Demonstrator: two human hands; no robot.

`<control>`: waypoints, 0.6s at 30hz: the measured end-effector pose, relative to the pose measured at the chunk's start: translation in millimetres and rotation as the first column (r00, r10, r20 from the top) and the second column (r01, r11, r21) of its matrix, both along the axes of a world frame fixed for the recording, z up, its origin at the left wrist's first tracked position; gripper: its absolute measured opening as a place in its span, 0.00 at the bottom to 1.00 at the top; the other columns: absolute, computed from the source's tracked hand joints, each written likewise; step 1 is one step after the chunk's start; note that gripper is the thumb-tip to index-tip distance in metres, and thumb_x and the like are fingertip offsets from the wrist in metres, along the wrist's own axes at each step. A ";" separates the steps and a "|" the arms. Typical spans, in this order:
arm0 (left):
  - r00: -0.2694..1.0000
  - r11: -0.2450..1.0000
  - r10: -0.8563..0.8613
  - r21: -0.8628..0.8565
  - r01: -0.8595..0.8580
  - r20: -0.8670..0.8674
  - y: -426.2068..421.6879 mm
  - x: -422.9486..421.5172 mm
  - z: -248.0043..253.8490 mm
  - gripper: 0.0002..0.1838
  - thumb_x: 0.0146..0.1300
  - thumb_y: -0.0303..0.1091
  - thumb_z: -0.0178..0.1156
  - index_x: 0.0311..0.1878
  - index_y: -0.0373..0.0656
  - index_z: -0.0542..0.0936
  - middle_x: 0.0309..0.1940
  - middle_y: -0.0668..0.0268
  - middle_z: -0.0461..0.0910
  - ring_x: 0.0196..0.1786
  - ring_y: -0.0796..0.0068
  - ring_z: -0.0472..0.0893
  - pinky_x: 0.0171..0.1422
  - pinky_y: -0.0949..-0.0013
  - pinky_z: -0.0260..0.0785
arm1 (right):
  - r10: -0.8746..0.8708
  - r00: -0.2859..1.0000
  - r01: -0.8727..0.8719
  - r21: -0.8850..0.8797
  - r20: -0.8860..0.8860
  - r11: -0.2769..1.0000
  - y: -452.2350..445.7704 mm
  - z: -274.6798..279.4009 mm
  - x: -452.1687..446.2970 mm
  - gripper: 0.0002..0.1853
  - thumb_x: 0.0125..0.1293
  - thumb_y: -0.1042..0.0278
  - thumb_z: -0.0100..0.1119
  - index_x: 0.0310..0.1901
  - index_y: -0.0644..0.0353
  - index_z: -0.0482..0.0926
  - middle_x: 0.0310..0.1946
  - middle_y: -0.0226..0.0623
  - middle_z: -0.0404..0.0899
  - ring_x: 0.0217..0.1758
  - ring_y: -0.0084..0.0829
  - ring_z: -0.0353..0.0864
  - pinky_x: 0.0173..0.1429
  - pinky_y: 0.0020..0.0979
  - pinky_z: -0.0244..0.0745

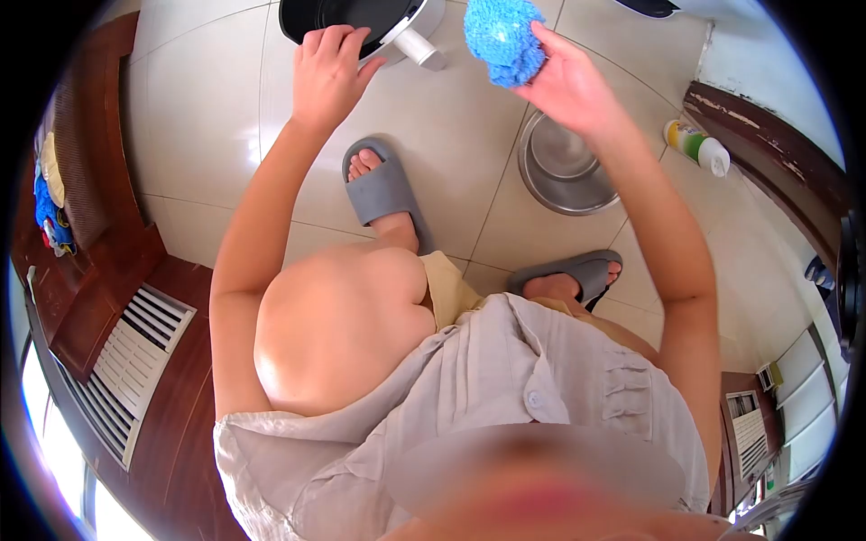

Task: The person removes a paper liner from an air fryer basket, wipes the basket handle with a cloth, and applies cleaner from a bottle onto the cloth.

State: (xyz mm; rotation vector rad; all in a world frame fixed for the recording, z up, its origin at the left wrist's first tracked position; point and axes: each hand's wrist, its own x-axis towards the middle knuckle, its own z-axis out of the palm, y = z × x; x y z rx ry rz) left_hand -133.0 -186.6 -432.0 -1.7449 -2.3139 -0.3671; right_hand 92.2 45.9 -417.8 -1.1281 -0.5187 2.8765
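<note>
At the top of the head view, an air fryer basket (417, 18) with a dark inside and a white handle stands on the tiled floor, partly cut off by the frame edge. My left hand (329, 77) has its fingers curled over the near rim, left of the handle. My right hand (573, 86) grips a fluffy blue cleaning cloth (501, 41), bunched up and held in the air to the right of the basket. Below that hand, a round stainless steel basin (541, 185) sits on the floor, partly covered by my forearm.
A white bottle with a green and yellow label (695, 147) lies at the right, beside a dark wooden edge (767, 149). My feet in grey slippers (383, 194) are on the tiles. Dark wooden furniture (108, 225) with cloths on it stands at the left.
</note>
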 end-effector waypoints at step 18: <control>0.986 0.997 -0.025 0.071 0.013 0.164 28.4 43.1 -29.6 0.17 0.54 0.41 0.78 0.42 0.43 0.86 0.34 0.69 0.78 0.40 0.63 0.77 0.42 0.61 0.67 | 0.122 0.979 -0.150 0.983 0.162 -0.102 -36.7 -1.5 -30.9 0.07 0.68 0.72 0.67 0.41 0.66 0.81 0.50 0.43 0.82 0.50 0.40 0.82 0.54 0.39 0.77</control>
